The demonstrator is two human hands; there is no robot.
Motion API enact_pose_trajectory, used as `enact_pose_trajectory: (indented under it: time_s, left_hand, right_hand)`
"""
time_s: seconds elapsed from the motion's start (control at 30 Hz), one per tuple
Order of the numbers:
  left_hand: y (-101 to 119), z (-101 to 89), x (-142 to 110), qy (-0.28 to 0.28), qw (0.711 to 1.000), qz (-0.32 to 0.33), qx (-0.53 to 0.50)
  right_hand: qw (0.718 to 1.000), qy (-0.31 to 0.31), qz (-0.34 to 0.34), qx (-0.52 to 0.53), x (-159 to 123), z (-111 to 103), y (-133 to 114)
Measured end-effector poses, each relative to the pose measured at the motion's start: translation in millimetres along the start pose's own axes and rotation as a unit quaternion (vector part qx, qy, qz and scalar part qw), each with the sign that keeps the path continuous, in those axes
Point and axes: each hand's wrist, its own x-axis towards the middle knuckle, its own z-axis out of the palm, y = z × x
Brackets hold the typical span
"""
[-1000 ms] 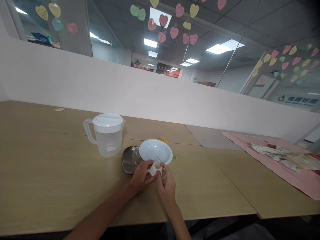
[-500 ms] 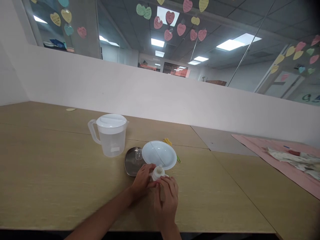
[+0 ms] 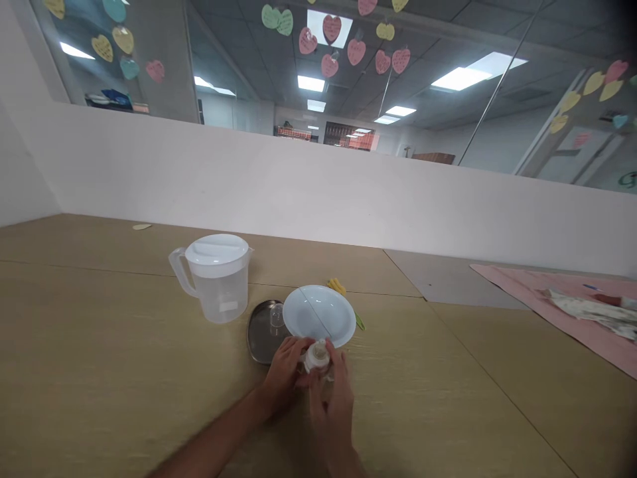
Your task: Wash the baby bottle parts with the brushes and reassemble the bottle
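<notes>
A small baby bottle (image 3: 317, 358) with a white collar and a pale teat on top stands between my hands, at the near edge of the white bowl. My left hand (image 3: 286, 365) is closed on the bottle's left side, where a side handle partly shows. My right hand (image 3: 334, 392) wraps its fingers and thumb round the collar from the right and front. The bottle's lower body is mostly hidden by my fingers. Just beyond, the white bowl (image 3: 318, 309) overlaps the right side of a metal tray (image 3: 259, 335). In that tray sits a clear dome-shaped cap (image 3: 277, 315).
A lidded translucent pitcher (image 3: 221, 282) stands behind the tray on the left. Behind the bowl lies a brush with a yellow head (image 3: 337, 285) and a green handle (image 3: 359, 322). A pink cloth (image 3: 522, 285) with items on it covers the right side of the wooden table (image 3: 149, 372).
My right hand's fingers have moved up from the bottle's near side to round its collar. My left hand stays on the bottle. The view has shifted slightly.
</notes>
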Motion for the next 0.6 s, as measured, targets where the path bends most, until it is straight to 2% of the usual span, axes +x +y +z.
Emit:
enact_pose_trajectory:
  time_s: [0.17,0.3,0.47,0.6]
  left_hand:
    - [-1,1.4,0,-0.006,1.0,0.015,0.008]
    - [0,-0.1,0,-0.008,1.0,0.0,-0.002]
    - [-2,-2.7,2,-0.013,1.0,-0.002,-0.028]
    - [1,-4.2,2,-0.017,0.996,-0.06,-0.07]
  right_hand:
    - [0.999,0.004,0.035,-0.006,-12,-2,-2]
    - [0.997,-0.012,0.071,0.033,0,-8,7]
    - [0.992,-0.115,-0.004,0.052,24,-17,23]
    - [0.99,-0.128,-0.047,0.021,32,-18,33]
